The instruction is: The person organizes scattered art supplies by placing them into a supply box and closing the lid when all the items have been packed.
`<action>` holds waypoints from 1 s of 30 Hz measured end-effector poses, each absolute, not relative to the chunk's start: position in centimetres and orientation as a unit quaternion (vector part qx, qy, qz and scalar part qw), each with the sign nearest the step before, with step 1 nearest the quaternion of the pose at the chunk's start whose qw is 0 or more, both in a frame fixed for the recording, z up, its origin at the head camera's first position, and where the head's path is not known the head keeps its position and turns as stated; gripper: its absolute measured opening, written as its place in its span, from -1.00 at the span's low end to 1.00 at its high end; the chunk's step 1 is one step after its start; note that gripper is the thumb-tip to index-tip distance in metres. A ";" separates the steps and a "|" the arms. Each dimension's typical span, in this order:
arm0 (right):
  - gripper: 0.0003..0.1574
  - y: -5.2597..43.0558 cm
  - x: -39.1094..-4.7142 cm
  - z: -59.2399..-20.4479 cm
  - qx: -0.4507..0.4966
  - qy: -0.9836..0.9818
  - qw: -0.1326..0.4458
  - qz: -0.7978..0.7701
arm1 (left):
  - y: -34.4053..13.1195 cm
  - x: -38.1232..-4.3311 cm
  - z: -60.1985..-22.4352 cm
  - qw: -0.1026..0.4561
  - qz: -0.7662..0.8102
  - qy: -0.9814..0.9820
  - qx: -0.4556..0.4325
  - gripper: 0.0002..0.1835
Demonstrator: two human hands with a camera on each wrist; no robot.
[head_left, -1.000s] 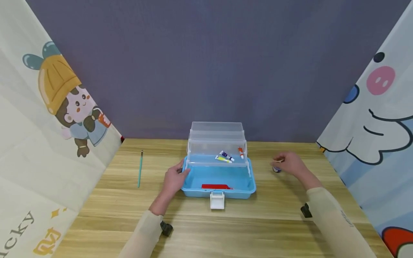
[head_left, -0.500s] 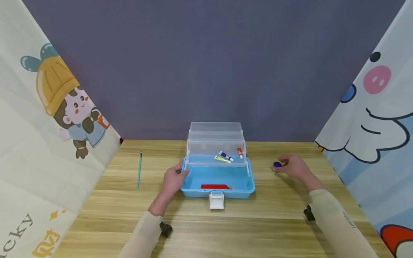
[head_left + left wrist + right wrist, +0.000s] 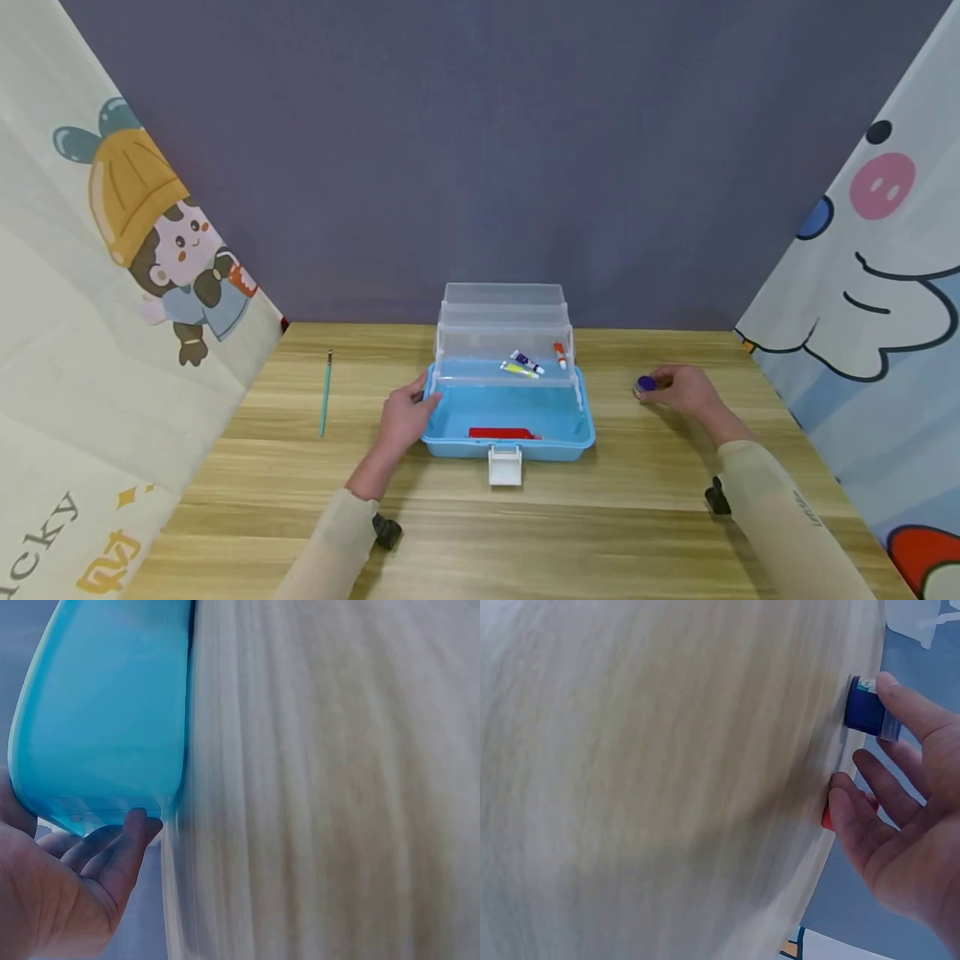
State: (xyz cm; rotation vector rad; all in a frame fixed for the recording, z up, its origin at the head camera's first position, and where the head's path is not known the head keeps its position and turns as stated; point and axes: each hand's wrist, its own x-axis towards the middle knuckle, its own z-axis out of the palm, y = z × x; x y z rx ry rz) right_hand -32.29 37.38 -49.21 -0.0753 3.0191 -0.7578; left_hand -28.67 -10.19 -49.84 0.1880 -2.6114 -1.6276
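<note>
My left hand (image 3: pixel 405 419) grips the left side of a light blue storage box (image 3: pixel 543 452), thumb at the rim and fingers against the outer wall. In the left wrist view the box's blue wall (image 3: pixel 105 705) rises beside that hand. To the right of the box, my right hand (image 3: pixel 686 390) pinches a small blue paint jar (image 3: pixel 865 709) between thumb and index finger. The jar stands on the table, its purple-blue top showing in the head view. A red object (image 3: pixel 826 817) shows behind the other fingers in the right wrist view, mostly hidden.
A red tube (image 3: pixel 501 433) lies in the box bottom. Purple (image 3: pixel 528 362), yellow (image 3: pixel 519 370) and orange-red (image 3: pixel 560 355) paint tubes lie in its clear raised tray. The white latch (image 3: pixel 505 467) hangs in front. A teal paintbrush (image 3: pixel 326 393) lies far left on the wooden table (image 3: pixel 570 533).
My right hand has come down from over the jar to its right side, so the jar's top now shows. The left hand and the box stay put.
</note>
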 end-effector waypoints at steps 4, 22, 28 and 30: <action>-0.31 37.4 -32.3 -49.5 -0.018 0.968 0.016 -0.250 | -10.1 -28.7 -49.9 0.031 -0.529 -0.846 0.060 -0.43; -0.24 36.7 -32.8 -49.8 0.008 0.946 0.014 -0.323 | -10.2 -28.8 -50.1 0.029 -0.522 -0.850 0.060 -0.42; -0.16 35.7 -33.3 -49.2 0.018 0.945 0.007 -0.328 | -10.2 -28.8 -50.0 0.030 -0.524 -0.849 0.063 -0.43; -0.15 35.4 -33.4 -48.8 0.014 0.945 0.000 -0.328 | -10.2 -28.8 -50.0 0.030 -0.525 -0.848 0.064 -0.43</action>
